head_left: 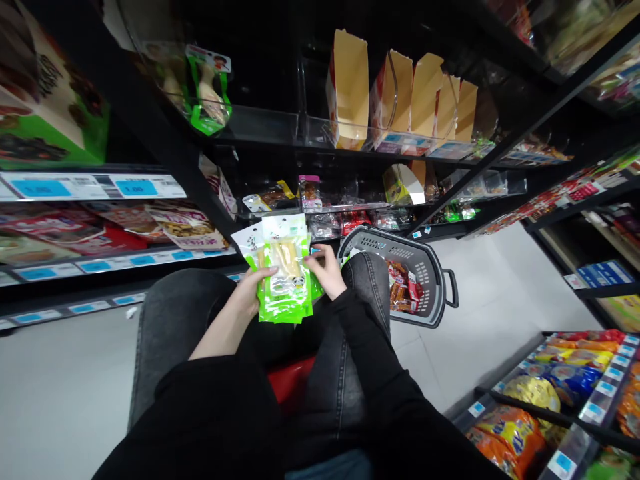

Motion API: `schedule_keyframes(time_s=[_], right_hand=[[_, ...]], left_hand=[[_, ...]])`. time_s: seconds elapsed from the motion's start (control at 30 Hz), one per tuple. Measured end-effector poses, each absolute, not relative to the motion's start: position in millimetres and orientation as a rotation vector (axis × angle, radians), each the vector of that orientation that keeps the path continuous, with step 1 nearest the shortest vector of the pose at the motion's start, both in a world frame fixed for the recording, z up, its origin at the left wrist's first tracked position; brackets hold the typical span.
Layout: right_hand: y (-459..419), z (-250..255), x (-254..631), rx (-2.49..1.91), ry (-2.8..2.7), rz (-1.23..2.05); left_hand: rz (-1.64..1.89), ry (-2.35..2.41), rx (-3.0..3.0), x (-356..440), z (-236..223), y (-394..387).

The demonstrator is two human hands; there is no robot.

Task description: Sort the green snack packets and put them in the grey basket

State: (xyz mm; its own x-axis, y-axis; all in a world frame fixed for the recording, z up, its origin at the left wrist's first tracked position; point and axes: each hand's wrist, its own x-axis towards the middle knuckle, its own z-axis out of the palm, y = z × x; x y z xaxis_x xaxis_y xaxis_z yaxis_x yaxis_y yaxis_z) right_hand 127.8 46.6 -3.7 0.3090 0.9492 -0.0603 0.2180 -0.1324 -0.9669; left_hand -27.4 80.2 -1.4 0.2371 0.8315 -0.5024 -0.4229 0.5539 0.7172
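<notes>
Several green-and-white snack packets (285,293) form a fanned stack above my lap, with yellowish food showing through the clear front of the top one. My left hand (249,291) is closed round the stack's left side, its thumb lying over the front. On the right edge, my right hand (326,272) pinches the packets with thumb and fingers; the fingertips are partly hidden. Just beyond my right knee stands a grey shopping basket (431,293) holding red-and-brown packets (403,287).
Ahead is a black shelf unit with open cardboard boxes (349,90) and a hanging green packet (209,93). Price labels (45,187) line the left shelf edges. A rack of bagged snacks (565,373) stands at lower right. Part of a red surface (291,383) shows between my legs.
</notes>
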Motion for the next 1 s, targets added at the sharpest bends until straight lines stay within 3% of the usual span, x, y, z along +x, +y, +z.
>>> schedule_keyframes(time_s=[0.2,0.6,0.8,1.0], right_hand=[[43.5,-5.3,123.2,-1.674,-1.311,0.958],[56.2,-34.2,161.9,-1.722,-0.679,0.733],[51.4,-27.0,150.1,-1.798,-1.028,0.867],[44.0,0.0,146.9,-2.134,-1.033,0.58]], left_hand=[[0.923,1.016,0.617,-24.5,-0.9,77.7],[1.037,0.941,0.432,-30.4,-4.0,81.7],[1.051,0.943,0.372,-31.5,-1.0,79.3],[1.03,0.908,0.299,-34.4,2.0,80.4]])
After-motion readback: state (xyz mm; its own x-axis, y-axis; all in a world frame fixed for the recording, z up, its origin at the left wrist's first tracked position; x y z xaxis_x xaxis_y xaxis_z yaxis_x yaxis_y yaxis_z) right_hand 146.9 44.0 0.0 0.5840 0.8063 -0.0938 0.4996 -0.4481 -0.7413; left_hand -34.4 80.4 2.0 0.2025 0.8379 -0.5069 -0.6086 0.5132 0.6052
